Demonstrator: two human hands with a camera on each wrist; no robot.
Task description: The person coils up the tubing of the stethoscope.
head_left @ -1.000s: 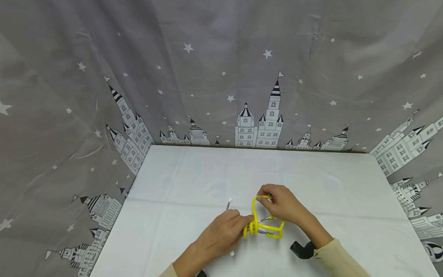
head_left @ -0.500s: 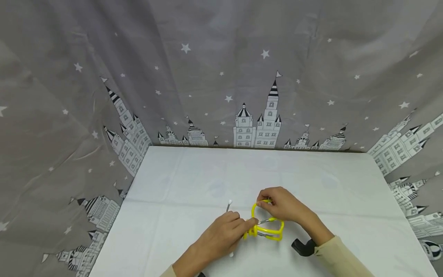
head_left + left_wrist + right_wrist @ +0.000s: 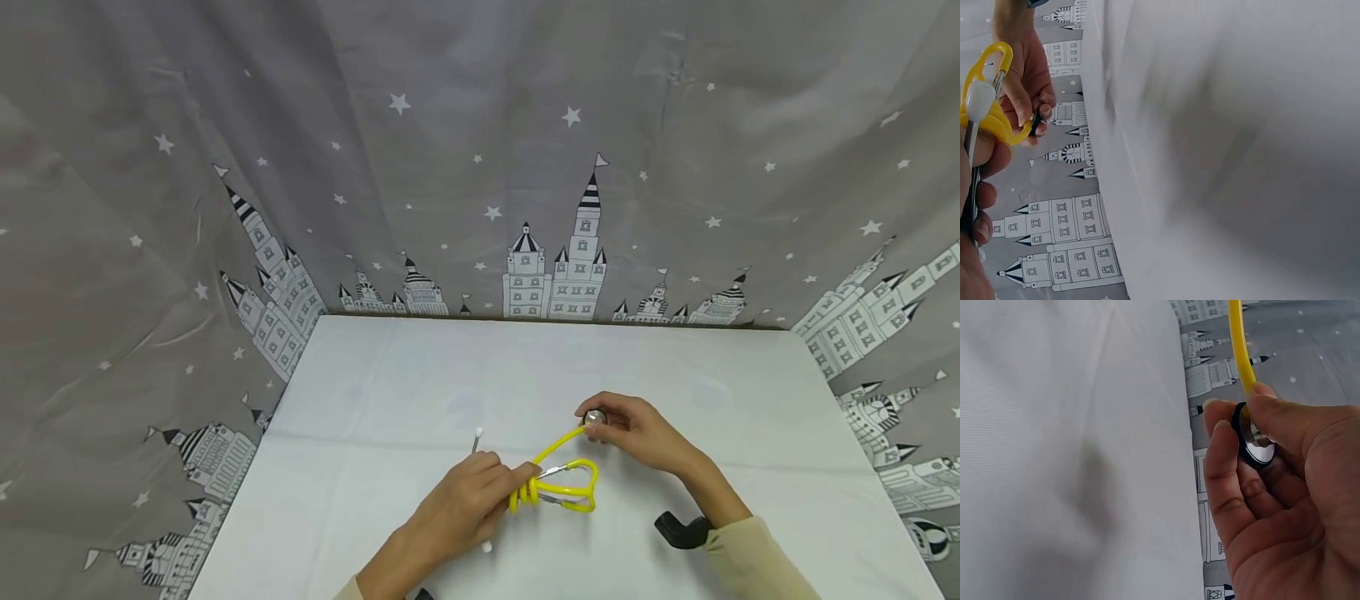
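Note:
A yellow-tubed stethoscope (image 3: 577, 492) is held between both hands over the white table. My left hand (image 3: 468, 504) grips its coiled tubing and the metal ear tubes; one white ear tip (image 3: 980, 100) sticks up past the fingers in the left wrist view, and the other shows below the hand in the head view. My right hand (image 3: 637, 429) pinches the round metal chest piece (image 3: 1259, 447), black-rimmed, between thumb and fingers. A single stretch of yellow tube (image 3: 1242, 353) runs from the chest piece back to the coil. The left palm hides part of the ear tubes.
The white-covered table (image 3: 390, 383) spreads beneath both hands. Behind it and at its sides hangs a grey curtain (image 3: 450, 100) printed with stars and castles. A black curved piece (image 3: 681, 530) sits by the right wrist.
My right hand has moved right, drawing the tube from a bent loop into a straighter line; the chest piece now shows. My left hand has shifted slightly left with the coil.

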